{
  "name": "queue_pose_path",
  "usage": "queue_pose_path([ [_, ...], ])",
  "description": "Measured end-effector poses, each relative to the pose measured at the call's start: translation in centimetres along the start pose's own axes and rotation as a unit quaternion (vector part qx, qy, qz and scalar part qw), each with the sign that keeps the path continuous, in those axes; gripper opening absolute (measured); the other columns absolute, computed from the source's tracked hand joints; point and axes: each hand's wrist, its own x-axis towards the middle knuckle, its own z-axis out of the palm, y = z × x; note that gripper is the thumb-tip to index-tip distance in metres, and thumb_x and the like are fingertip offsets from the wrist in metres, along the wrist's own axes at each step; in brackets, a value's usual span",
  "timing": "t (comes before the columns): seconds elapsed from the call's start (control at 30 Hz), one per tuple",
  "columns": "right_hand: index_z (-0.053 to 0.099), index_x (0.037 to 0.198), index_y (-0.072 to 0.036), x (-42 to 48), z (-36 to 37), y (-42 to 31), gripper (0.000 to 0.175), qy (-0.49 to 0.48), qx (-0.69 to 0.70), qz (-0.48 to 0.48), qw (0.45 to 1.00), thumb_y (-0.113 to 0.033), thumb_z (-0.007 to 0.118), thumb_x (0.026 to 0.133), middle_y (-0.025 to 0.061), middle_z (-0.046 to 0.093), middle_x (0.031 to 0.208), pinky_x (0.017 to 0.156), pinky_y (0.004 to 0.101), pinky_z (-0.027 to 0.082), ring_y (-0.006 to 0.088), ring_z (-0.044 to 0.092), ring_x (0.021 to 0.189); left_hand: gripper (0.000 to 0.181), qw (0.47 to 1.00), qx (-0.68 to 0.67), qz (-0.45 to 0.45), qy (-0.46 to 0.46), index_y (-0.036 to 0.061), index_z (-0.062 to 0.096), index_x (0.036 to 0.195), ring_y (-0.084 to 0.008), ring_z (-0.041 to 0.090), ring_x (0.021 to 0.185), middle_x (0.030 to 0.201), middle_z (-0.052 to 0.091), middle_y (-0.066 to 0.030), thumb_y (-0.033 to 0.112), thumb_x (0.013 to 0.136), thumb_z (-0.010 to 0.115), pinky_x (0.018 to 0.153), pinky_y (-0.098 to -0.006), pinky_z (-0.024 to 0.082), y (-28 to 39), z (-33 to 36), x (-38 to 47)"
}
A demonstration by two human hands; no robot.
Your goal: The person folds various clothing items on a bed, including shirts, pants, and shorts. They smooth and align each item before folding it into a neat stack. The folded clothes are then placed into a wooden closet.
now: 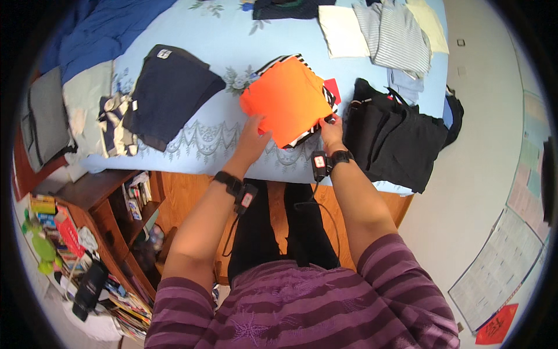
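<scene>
A folded bright orange garment (290, 98) lies on top of a black-and-white striped garment (279, 63), on a bed with a light blue patterned sheet (205, 144). My left hand (256, 138) is at the orange garment's lower left edge, fingers apart; whether it grips the cloth is unclear. My right hand (331, 130) pinches the garment's right corner between thumb and fingers. A small piece of red cloth or card (332, 90) sticks out at the right of the pile. Both wrists wear black straps with small boxes and cables.
Folded dark navy clothes (174, 94) and a crumpled patterned cloth (117, 126) lie to the left. Black garments (396, 135) are stacked at the right edge, below striped grey clothes (399, 41) and a cream folded cloth (343, 32). A wooden bookshelf (98, 192) stands at lower left.
</scene>
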Motion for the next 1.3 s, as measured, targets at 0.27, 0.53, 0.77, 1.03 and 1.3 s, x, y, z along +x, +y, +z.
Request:
queue_pose_path([
  [0.27, 0.059, 0.116, -0.005, -1.1, 1.3, -1.2, 0.036, -0.172, 0.188, 0.010, 0.967, -0.012, 0.072, 0.083, 0.0024, 0.062, 0.097, 0.076, 0.0258, 0.044, 0.0124, 0.055, 0.086, 0.085, 0.983, 0.161, -0.023, -0.079, 0.0048, 0.034, 0.142, -0.0475, 0.019, 0.139, 0.151, 0.019, -0.0266, 0.028, 0.071, 0.076, 0.107, -0.0514, 0.033, 2.8, 7.9, 6.9],
  [0.53, 0.048, 0.130, -0.009, -2.9, 2.0, 1.7, 0.046, 0.063, 0.156, -0.002, 0.986, -0.007, 0.062, 0.087, 0.0112, 0.046, 0.125, 0.090, 0.0273, 0.043, 0.0176, 0.051, 0.104, 0.038, 0.972, 0.151, -0.167, 0.066, -0.0033, 0.056, 0.109, -0.0408, 0.063, 0.090, 0.103, 0.064, -0.0277, 0.026, 0.085, 0.060, 0.079, -0.0459, 0.049, -1.5, 9.4, 10.3],
  [0.77, 0.051, 0.123, -0.013, -0.3, 0.6, 3.3, 0.046, -0.108, 0.356, 0.221, 0.901, -0.047, 0.058, 0.092, 0.0029, 0.056, 0.120, 0.091, 0.0331, 0.039, 0.0165, 0.050, 0.109, 0.048, 0.982, 0.113, -0.150, 0.011, -0.0034, 0.055, 0.119, -0.0364, 0.064, 0.097, 0.104, 0.066, -0.0234, 0.034, 0.090, 0.058, 0.082, -0.0414, 0.049, -2.6, 7.1, 10.9],
  [1.03, 0.021, 0.146, -0.014, -1.7, 1.5, 1.4, 0.082, -0.193, 0.295, 0.145, 0.925, -0.019, 0.073, 0.084, 0.0080, 0.038, 0.146, 0.101, 0.0452, 0.041, 0.0235, 0.041, 0.130, 0.060, 0.961, 0.228, 0.081, -0.135, 0.0063, 0.044, 0.138, -0.0428, 0.017, 0.142, 0.147, 0.035, -0.0215, 0.029, 0.085, 0.061, 0.114, -0.0496, 0.024, 2.4, 11.7, 4.5],
  [1.3, 0.053, 0.124, -0.004, -0.2, 2.9, -2.2, 0.052, -0.089, 0.241, -0.038, 0.966, -0.001, 0.070, 0.075, 0.0108, 0.064, 0.114, 0.083, 0.0366, 0.051, 0.0286, 0.063, 0.099, 0.060, 0.838, -0.481, -0.244, 0.079, 0.0086, 0.035, 0.143, -0.0254, 0.042, 0.131, 0.144, 0.042, -0.0107, 0.023, 0.091, 0.060, 0.107, -0.0364, 0.034, 2.6, 3.5, 1.9],
])
